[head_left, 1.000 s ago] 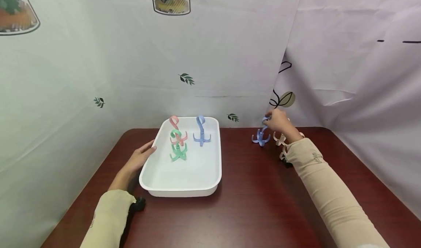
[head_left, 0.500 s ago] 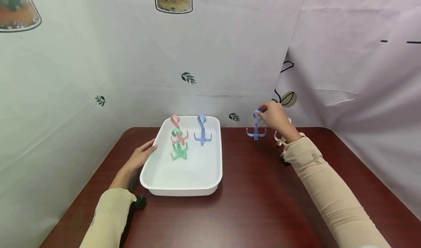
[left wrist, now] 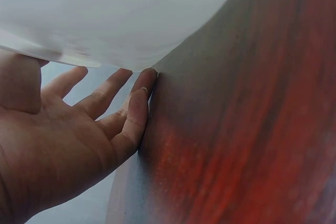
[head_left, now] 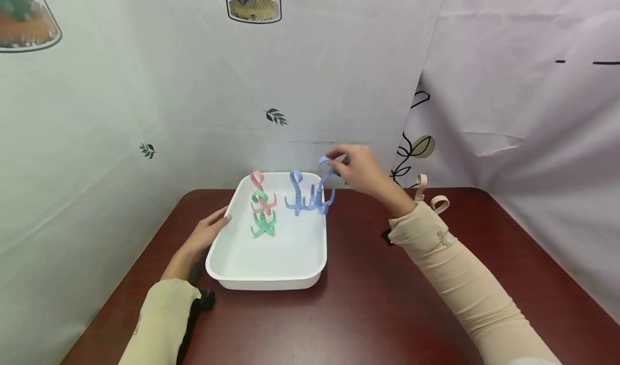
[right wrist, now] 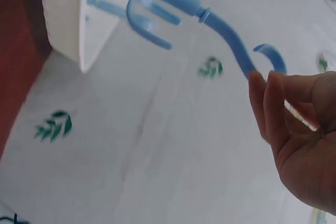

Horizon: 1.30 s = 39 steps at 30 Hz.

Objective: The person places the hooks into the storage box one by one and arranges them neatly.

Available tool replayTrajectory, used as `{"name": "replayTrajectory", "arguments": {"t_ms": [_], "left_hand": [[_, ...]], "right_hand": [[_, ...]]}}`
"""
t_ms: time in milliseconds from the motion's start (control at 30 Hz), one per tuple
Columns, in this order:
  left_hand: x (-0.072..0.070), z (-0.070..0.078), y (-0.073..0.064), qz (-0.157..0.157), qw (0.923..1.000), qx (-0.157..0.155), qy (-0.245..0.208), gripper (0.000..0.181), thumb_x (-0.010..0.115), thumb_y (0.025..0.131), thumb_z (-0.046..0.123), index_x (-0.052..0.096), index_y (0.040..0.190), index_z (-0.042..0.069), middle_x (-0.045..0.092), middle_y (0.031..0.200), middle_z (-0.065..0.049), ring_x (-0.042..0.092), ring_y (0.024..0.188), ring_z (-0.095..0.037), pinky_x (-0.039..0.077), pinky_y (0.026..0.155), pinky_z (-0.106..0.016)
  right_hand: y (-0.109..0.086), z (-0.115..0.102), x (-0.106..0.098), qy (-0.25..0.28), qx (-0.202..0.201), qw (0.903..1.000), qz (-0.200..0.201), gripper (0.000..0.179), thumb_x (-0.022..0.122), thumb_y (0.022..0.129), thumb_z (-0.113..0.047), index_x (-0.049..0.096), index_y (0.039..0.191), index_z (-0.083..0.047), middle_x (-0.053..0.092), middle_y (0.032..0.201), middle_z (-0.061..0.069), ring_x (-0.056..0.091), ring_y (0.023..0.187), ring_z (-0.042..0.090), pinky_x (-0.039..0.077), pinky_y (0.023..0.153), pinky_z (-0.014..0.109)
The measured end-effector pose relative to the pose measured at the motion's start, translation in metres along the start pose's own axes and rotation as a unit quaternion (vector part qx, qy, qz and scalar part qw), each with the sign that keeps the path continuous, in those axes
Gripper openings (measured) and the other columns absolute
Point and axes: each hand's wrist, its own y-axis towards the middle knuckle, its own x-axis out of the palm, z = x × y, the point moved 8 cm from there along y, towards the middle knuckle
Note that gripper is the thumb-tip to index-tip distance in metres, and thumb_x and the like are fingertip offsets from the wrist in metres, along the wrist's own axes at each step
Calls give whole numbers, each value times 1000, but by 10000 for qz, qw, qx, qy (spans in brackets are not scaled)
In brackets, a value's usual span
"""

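My right hand (head_left: 360, 168) pinches the curved top of a blue multi-prong hook (head_left: 319, 198), holding it over the right rim of a white tray (head_left: 252, 260). In the right wrist view the held hook's prongs point toward the tray. Inside the tray stand another blue hook (head_left: 296, 192), a pink hook (head_left: 258, 180) and a green hook (head_left: 263, 225). My left hand (head_left: 203, 236) rests against the tray's left side. The left wrist view shows its fingers (left wrist: 107, 92) loosely extended, tips at the tray's wall.
Pale pink hooks (head_left: 439, 203) stand at the right rear of the dark red table (head_left: 358, 300), partly hidden by the right forearm. A printed cloth (head_left: 208, 85) rises behind the table and at its sides.
My right hand has lifted the blue hook from the table's right side and carried it left to the tray's edge. The left hand and tray have stayed put.
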Motion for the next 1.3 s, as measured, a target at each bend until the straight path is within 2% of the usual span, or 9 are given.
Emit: {"name": "replayTrajectory", "arguments": {"t_ms": [133, 300, 400, 567, 733, 967, 1300], "left_hand": [[0, -1, 0, -12, 10000, 26, -26, 65, 48, 104, 43, 29, 157, 11, 47, 144, -28, 63, 112, -34, 56, 80, -34], [0, -1, 1, -1, 10000, 12, -76, 62, 48, 105, 39, 29, 157, 11, 46, 146, -28, 61, 116, -37, 56, 82, -35], [1, -2, 1, 21, 10000, -23, -67, 61, 48, 105, 39, 30, 157, 11, 45, 146, -28, 59, 118, -38, 55, 83, -35], [1, -3, 1, 38, 10000, -13, -55, 61, 48, 105, 39, 31, 156, 11, 47, 145, -28, 61, 115, -36, 55, 82, -34], [1, -1, -1, -8, 9999, 69, -91, 61, 48, 105, 39, 30, 157, 12, 46, 146, -28, 60, 116, -37, 55, 83, -35], [0, 0, 1, -6, 10000, 56, -79, 60, 48, 105, 36, 30, 157, 11, 46, 146, -28, 60, 117, -37, 55, 84, -36], [0, 1, 1, 30, 10000, 39, -41, 61, 48, 105, 37, 30, 157, 11, 47, 145, -28, 61, 115, -35, 55, 82, -34]], "right_hand": [[-1, -11, 30, -90, -337, 9986, -404, 17, 65, 95, -3, 71, 111, 1, 74, 100, 13, 71, 75, 18, 53, 54, 27], [-2, -14, 64, -440, -527, 9938, -875, 19, 63, 96, -2, 69, 114, 0, 72, 107, 13, 72, 84, 19, 55, 66, 24], [-1, -13, 80, -572, -609, 9914, -1007, 19, 64, 96, -2, 69, 114, -1, 72, 108, 13, 71, 88, 18, 55, 71, 23], [0, -7, 98, -703, -562, 9894, -1142, 19, 64, 95, -1, 70, 113, -2, 72, 107, 10, 69, 87, 15, 54, 71, 22], [2, 0, 111, -887, -328, 9867, -1321, 19, 63, 96, -3, 71, 114, -4, 71, 108, 7, 67, 92, 14, 54, 75, 23], [3, 7, 115, -932, -91, 9863, -1361, 21, 64, 96, -3, 71, 116, -4, 71, 111, 8, 65, 96, 15, 55, 80, 26], [4, 15, 121, -945, -57, 9856, -1405, 21, 62, 97, -3, 71, 116, -3, 71, 111, 9, 66, 97, 15, 54, 77, 25]]}}
